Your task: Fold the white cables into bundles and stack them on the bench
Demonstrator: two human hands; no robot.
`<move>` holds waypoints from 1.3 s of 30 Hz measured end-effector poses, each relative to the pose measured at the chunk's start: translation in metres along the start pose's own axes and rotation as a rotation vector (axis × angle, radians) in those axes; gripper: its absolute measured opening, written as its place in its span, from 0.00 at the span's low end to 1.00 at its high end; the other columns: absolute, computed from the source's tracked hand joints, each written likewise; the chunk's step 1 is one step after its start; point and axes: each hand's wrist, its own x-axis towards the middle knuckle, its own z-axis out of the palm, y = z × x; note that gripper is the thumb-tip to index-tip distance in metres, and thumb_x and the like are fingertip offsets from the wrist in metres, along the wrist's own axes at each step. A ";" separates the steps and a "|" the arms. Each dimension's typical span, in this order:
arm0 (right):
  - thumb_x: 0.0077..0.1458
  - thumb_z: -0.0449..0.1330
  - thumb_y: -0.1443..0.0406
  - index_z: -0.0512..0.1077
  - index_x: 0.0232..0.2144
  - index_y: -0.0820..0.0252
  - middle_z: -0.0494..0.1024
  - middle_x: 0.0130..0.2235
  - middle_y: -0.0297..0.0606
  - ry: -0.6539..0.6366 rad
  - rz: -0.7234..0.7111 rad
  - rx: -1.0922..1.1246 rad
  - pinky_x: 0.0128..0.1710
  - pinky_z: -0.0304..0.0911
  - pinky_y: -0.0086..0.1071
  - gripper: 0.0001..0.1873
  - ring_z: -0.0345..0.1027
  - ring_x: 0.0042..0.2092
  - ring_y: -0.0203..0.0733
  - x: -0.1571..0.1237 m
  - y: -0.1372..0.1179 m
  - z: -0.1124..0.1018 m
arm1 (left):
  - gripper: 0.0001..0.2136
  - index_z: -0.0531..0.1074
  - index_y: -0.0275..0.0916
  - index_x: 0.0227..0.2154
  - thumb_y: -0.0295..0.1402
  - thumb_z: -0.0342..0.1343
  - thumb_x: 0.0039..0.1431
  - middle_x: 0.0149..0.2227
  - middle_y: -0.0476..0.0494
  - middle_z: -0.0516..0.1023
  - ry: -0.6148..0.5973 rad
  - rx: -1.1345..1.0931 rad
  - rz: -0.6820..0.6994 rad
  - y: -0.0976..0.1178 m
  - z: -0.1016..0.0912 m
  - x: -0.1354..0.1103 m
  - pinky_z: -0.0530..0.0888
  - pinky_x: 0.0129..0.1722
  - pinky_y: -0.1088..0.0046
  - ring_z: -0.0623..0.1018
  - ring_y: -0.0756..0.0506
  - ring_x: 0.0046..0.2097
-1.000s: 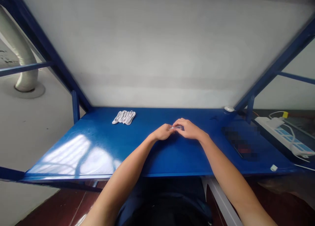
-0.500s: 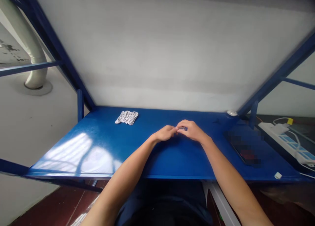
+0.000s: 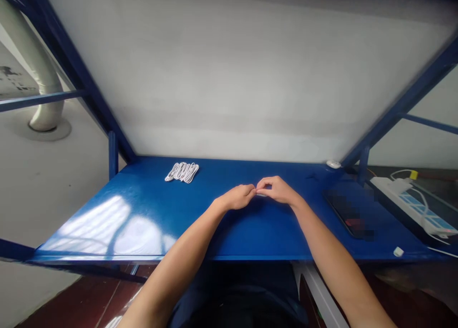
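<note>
Above the middle of the blue table (image 3: 250,237), my left hand (image 3: 239,197) and my right hand (image 3: 278,189) meet with their fingertips pinched together. A small white stretch of cable (image 3: 262,195) shows under the fingers of my right hand; most of it is hidden by the fingers. My left fingers are closed at its end, and I cannot see exactly how they grip it. Farther back on the left lie several coiled white cables (image 3: 182,172), side by side in a row.
A dark phone-like slab (image 3: 345,213), partly blurred out, lies to the right. Beyond it is a white power strip (image 3: 411,201) with plugs and cords. A small white plug-like block (image 3: 398,251) sits near the front edge, and a white rounded object (image 3: 333,164) at the back.
My hands stay together in nearly the same place. The fingers of my right hand have drawn down and closed, so the cable loops seen earlier now show as a flat white strip.
</note>
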 end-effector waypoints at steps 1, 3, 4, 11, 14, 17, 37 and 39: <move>0.52 0.59 0.61 0.75 0.27 0.59 0.79 0.33 0.36 0.004 0.012 0.008 0.39 0.65 0.33 0.08 0.71 0.35 0.40 0.000 0.001 0.000 | 0.19 0.68 0.38 0.35 0.41 0.33 0.67 0.33 0.42 0.75 0.001 0.055 0.008 0.000 0.000 -0.001 0.66 0.32 0.72 0.73 0.45 0.32; 0.52 0.59 0.61 0.75 0.28 0.59 0.79 0.33 0.36 0.009 0.031 0.018 0.37 0.65 0.33 0.09 0.71 0.34 0.40 0.000 0.002 0.000 | 0.19 0.68 0.38 0.38 0.40 0.32 0.67 0.33 0.40 0.75 0.005 0.170 0.024 0.002 0.001 -0.002 0.67 0.34 0.70 0.75 0.43 0.33; 0.51 0.59 0.61 0.75 0.28 0.59 0.79 0.33 0.36 0.010 0.037 0.018 0.37 0.65 0.32 0.09 0.71 0.34 0.40 0.001 0.003 0.000 | 0.19 0.67 0.38 0.39 0.39 0.32 0.67 0.34 0.39 0.76 0.003 0.221 0.029 0.003 0.001 -0.002 0.67 0.35 0.69 0.76 0.43 0.34; 0.51 0.58 0.62 0.75 0.28 0.59 0.78 0.31 0.36 -0.001 0.053 -0.052 0.35 0.64 0.32 0.08 0.71 0.32 0.39 0.002 0.007 0.004 | 0.17 0.67 0.34 0.44 0.42 0.41 0.65 0.36 0.32 0.77 -0.003 0.462 -0.025 0.008 0.012 0.002 0.71 0.37 0.61 0.79 0.36 0.38; 0.51 0.58 0.64 0.75 0.26 0.59 0.78 0.29 0.35 -0.026 0.051 -0.112 0.34 0.63 0.31 0.07 0.70 0.31 0.39 0.002 0.008 0.006 | 0.17 0.69 0.33 0.41 0.39 0.39 0.66 0.34 0.31 0.78 -0.010 0.490 -0.065 0.006 0.019 0.007 0.72 0.37 0.59 0.79 0.34 0.37; 0.50 0.57 0.65 0.76 0.26 0.59 0.78 0.28 0.35 -0.066 0.052 -0.138 0.32 0.62 0.31 0.08 0.69 0.30 0.38 0.003 0.011 0.005 | 0.17 0.71 0.34 0.40 0.39 0.39 0.66 0.34 0.30 0.78 -0.017 0.480 -0.062 0.004 0.021 0.009 0.71 0.38 0.60 0.79 0.35 0.38; 0.56 0.54 0.69 0.74 0.30 0.59 0.76 0.34 0.39 0.153 -0.109 -0.319 0.35 0.62 0.32 0.08 0.69 0.34 0.40 0.010 0.008 0.022 | 0.13 0.66 0.37 0.26 0.40 0.45 0.59 0.18 0.52 0.64 0.038 -0.526 -0.262 -0.014 0.011 0.011 0.61 0.19 0.77 0.65 0.52 0.19; 0.57 0.54 0.70 0.73 0.31 0.58 0.76 0.34 0.39 0.182 -0.132 -0.327 0.36 0.62 0.33 0.08 0.69 0.35 0.40 0.010 0.008 0.022 | 0.13 0.64 0.37 0.27 0.40 0.45 0.59 0.19 0.54 0.62 0.055 -0.699 -0.303 -0.013 0.013 0.012 0.60 0.16 0.78 0.63 0.54 0.18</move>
